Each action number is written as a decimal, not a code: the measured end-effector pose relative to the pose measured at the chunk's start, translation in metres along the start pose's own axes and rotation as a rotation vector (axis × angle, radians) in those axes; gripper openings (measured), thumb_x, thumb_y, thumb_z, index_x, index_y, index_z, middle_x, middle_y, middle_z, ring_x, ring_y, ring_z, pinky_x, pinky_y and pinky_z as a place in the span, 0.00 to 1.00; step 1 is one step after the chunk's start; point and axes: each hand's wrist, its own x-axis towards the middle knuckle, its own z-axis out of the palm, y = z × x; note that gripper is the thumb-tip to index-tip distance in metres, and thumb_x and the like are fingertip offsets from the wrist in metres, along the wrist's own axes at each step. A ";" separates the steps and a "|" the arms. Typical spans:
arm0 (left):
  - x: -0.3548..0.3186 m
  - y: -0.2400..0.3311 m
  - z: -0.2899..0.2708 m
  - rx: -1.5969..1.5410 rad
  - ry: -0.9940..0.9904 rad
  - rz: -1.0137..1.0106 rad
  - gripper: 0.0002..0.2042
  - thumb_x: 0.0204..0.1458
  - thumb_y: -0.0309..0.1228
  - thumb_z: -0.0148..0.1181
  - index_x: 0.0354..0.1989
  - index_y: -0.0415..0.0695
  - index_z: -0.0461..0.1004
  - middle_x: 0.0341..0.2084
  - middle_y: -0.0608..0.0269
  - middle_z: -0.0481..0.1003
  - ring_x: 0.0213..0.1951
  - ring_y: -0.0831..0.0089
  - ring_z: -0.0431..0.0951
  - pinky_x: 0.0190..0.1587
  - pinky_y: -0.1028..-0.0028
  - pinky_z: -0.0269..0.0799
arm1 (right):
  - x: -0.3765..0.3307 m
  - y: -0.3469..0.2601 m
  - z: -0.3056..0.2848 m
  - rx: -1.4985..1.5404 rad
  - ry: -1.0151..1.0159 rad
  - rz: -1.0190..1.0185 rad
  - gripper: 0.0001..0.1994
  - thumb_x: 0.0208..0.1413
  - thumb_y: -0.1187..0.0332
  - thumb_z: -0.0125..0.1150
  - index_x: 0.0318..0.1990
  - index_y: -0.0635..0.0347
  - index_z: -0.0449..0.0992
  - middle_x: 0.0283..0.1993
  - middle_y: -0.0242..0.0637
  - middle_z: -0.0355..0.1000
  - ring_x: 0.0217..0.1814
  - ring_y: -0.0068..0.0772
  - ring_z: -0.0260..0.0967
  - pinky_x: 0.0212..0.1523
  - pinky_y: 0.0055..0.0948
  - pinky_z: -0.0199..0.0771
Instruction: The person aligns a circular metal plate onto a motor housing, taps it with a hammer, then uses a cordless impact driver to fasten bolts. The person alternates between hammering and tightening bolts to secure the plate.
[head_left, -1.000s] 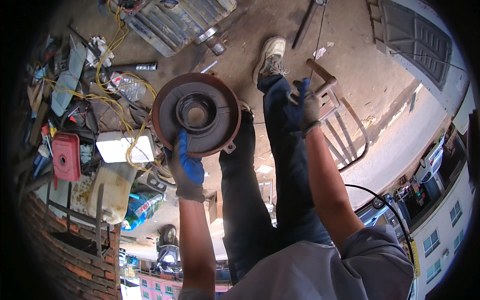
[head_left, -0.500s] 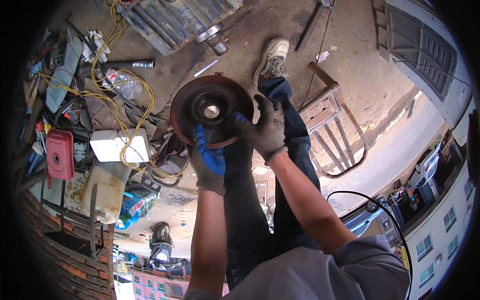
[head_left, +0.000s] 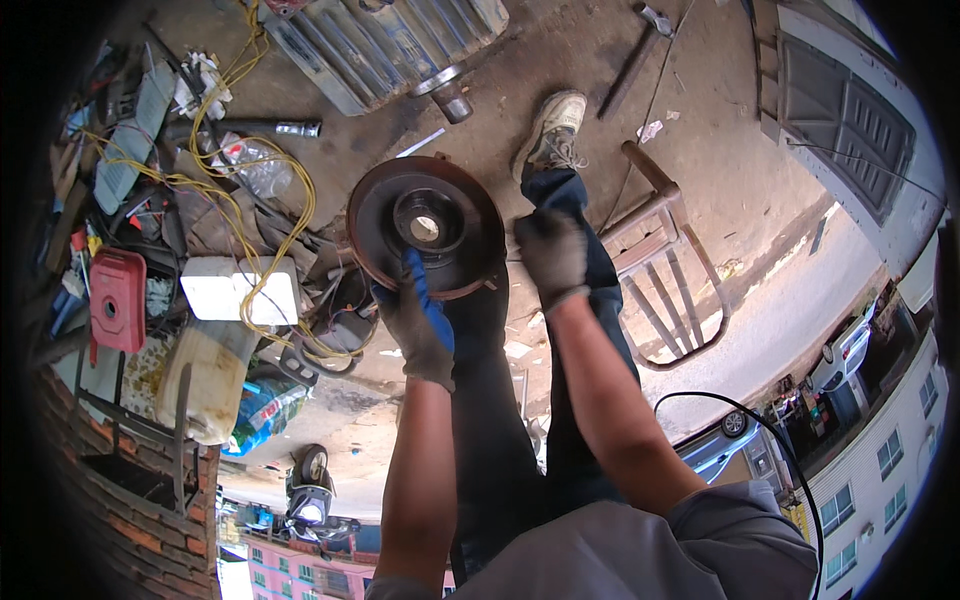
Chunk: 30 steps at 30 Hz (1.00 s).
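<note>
My left hand [head_left: 420, 325], in a grey glove with a blue palm, grips the lower rim of a round dark motor end cover [head_left: 465, 210]. Its thumb lies inside the dish, pointing to the central hole; the other fingers are mostly hidden underneath. The cover is tilted, with its hollow side facing me, above my leg. Just right of the cover, apart from its rim, is my gloved right hand [head_left: 552, 255]. It looks curled, but motion blurs it and hides its fingers, so I cannot tell if anything is in it.
A finned motor body [head_left: 385, 45] with a protruding shaft [head_left: 450, 98] lies on the floor ahead. Left are yellow cables [head_left: 310, 200], a white box [head_left: 240, 290], a red case [head_left: 117, 300] and a jerrycan [head_left: 205, 385]. A metal-framed chair [head_left: 665, 260] stands right, beside my shoe [head_left: 553, 130].
My right hand has left the cover's right edge and moved right, its spread fingers drawn in. The left hand still holds the cover, which has shifted slightly. The view has moved a little.
</note>
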 end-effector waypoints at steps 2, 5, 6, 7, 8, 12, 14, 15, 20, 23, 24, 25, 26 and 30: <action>0.006 -0.001 0.000 -0.056 -0.045 -0.037 0.29 0.63 0.30 0.63 0.71 0.44 0.61 0.63 0.57 0.70 0.59 0.65 0.76 0.60 0.63 0.77 | 0.038 0.100 -0.015 -0.452 0.308 -0.142 0.20 0.59 0.61 0.66 0.56 0.60 0.76 0.44 0.48 0.79 0.41 0.42 0.79 0.41 0.42 0.78; 0.014 -0.008 -0.005 -0.167 -0.083 -0.123 0.28 0.63 0.27 0.61 0.71 0.44 0.60 0.63 0.56 0.70 0.61 0.65 0.74 0.63 0.63 0.73 | 0.022 0.118 -0.012 0.313 -0.018 -0.001 0.27 0.63 0.62 0.65 0.67 0.58 0.66 0.54 0.43 0.76 0.50 0.36 0.77 0.46 0.36 0.79; 0.017 -0.015 -0.007 -0.205 -0.081 -0.144 0.28 0.63 0.27 0.61 0.71 0.44 0.61 0.63 0.56 0.70 0.61 0.65 0.74 0.64 0.62 0.73 | 0.017 0.109 -0.012 0.587 -0.133 0.094 0.30 0.64 0.63 0.65 0.70 0.59 0.62 0.57 0.41 0.75 0.54 0.34 0.76 0.49 0.34 0.79; 0.016 -0.021 -0.010 -0.238 -0.071 -0.169 0.28 0.63 0.27 0.60 0.71 0.44 0.61 0.63 0.55 0.70 0.61 0.64 0.74 0.64 0.62 0.74 | -0.002 0.072 -0.011 0.899 -0.288 0.240 0.33 0.63 0.62 0.66 0.72 0.62 0.60 0.60 0.41 0.73 0.58 0.33 0.74 0.54 0.33 0.77; 0.013 -0.025 -0.009 -0.288 -0.075 -0.207 0.28 0.63 0.26 0.60 0.71 0.44 0.61 0.63 0.55 0.70 0.62 0.63 0.74 0.64 0.61 0.73 | -0.017 0.043 -0.008 1.211 -0.429 0.393 0.36 0.63 0.61 0.67 0.73 0.64 0.57 0.63 0.40 0.71 0.63 0.31 0.71 0.59 0.31 0.75; 0.013 -0.045 0.012 -0.358 -0.119 -0.238 0.27 0.64 0.33 0.59 0.70 0.41 0.62 0.64 0.53 0.70 0.62 0.58 0.74 0.66 0.56 0.72 | -0.011 0.009 0.022 1.066 -0.200 0.175 0.30 0.63 0.72 0.64 0.71 0.66 0.62 0.62 0.38 0.73 0.60 0.27 0.72 0.59 0.28 0.75; 0.009 -0.056 0.015 -0.345 -0.134 -0.241 0.28 0.65 0.38 0.59 0.70 0.41 0.63 0.65 0.51 0.70 0.63 0.57 0.74 0.67 0.55 0.71 | 0.004 0.012 0.020 1.004 -0.119 0.154 0.27 0.62 0.75 0.63 0.69 0.66 0.66 0.61 0.38 0.75 0.59 0.25 0.72 0.59 0.29 0.75; 0.008 -0.054 0.023 -0.354 -0.147 -0.264 0.28 0.65 0.39 0.58 0.71 0.43 0.63 0.66 0.51 0.69 0.63 0.57 0.73 0.67 0.55 0.70 | 0.009 0.008 0.018 0.937 -0.058 0.176 0.24 0.60 0.78 0.59 0.65 0.67 0.71 0.56 0.38 0.78 0.56 0.27 0.75 0.56 0.28 0.77; 0.022 -0.028 0.050 -0.467 -0.091 -0.415 0.26 0.68 0.43 0.54 0.72 0.50 0.60 0.63 0.52 0.69 0.64 0.59 0.71 0.65 0.53 0.71 | 0.059 0.004 -0.019 0.833 -0.116 0.272 0.18 0.59 0.74 0.62 0.57 0.67 0.76 0.44 0.40 0.80 0.40 0.33 0.80 0.38 0.32 0.84; 0.066 -0.005 0.051 -0.305 0.056 -0.535 0.26 0.67 0.52 0.53 0.68 0.55 0.65 0.60 0.57 0.72 0.62 0.61 0.72 0.61 0.55 0.74 | 0.086 -0.009 -0.035 0.814 -0.041 0.352 0.13 0.58 0.69 0.65 0.47 0.68 0.78 0.37 0.43 0.79 0.32 0.41 0.81 0.22 0.40 0.85; 0.083 -0.005 0.046 -0.282 -0.014 -0.521 0.25 0.67 0.54 0.53 0.66 0.55 0.68 0.59 0.58 0.72 0.60 0.62 0.73 0.59 0.57 0.76 | 0.093 -0.011 -0.037 0.791 -0.054 0.348 0.13 0.58 0.69 0.65 0.47 0.68 0.78 0.37 0.43 0.78 0.32 0.41 0.81 0.23 0.40 0.86; 0.098 -0.006 0.042 -0.260 -0.083 -0.505 0.24 0.66 0.55 0.52 0.63 0.54 0.71 0.58 0.60 0.73 0.59 0.63 0.74 0.58 0.58 0.77 | 0.101 -0.013 -0.042 0.767 -0.067 0.344 0.13 0.58 0.69 0.65 0.47 0.69 0.78 0.37 0.44 0.78 0.33 0.41 0.81 0.24 0.40 0.86; 0.112 -0.009 0.040 -0.199 -0.140 -0.484 0.24 0.66 0.56 0.52 0.62 0.55 0.72 0.57 0.61 0.74 0.58 0.64 0.75 0.57 0.59 0.78 | 0.109 -0.015 -0.045 0.743 -0.081 0.341 0.13 0.58 0.70 0.66 0.47 0.69 0.79 0.37 0.44 0.78 0.33 0.41 0.81 0.25 0.40 0.86; 0.139 -0.021 0.048 -0.060 -0.236 -0.460 0.24 0.66 0.56 0.53 0.60 0.53 0.74 0.55 0.62 0.76 0.54 0.66 0.78 0.54 0.62 0.81 | 0.140 -0.017 -0.052 0.655 -0.137 0.234 0.13 0.57 0.72 0.66 0.47 0.70 0.79 0.37 0.42 0.78 0.34 0.37 0.79 0.29 0.39 0.85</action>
